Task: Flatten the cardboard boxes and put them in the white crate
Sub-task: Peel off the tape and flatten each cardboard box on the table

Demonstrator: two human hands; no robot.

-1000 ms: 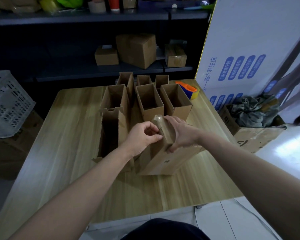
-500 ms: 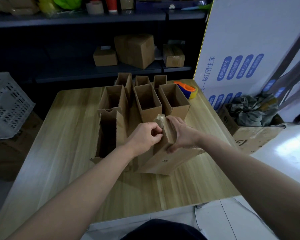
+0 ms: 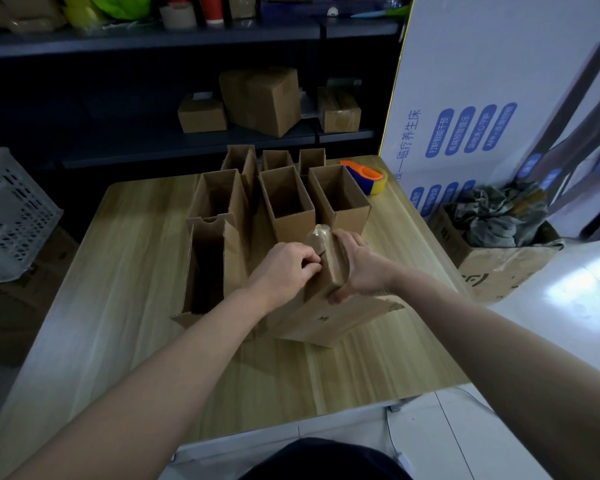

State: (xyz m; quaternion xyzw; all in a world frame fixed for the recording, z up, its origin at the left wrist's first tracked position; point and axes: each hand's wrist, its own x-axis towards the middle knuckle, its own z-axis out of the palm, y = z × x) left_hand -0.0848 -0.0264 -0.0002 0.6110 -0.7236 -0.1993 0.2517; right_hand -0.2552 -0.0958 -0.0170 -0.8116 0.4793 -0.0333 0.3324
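Observation:
A tilted brown cardboard box rests on the wooden table in front of me, its taped end up. My right hand grips that upper end. My left hand pinches the tape or flap edge at the same end. Several open upright boxes stand behind it, among them a tall one at the left and one at the right. The white crate stands off the table at the far left.
A tape dispenser lies at the table's back right. A big white printed carton leans at the right. A floor box holding cloth sits beside the table. Dark shelves with boxes are behind.
The two hands and the box shifted slightly toward me and left. The left fingers have closed tighter on the taped end.

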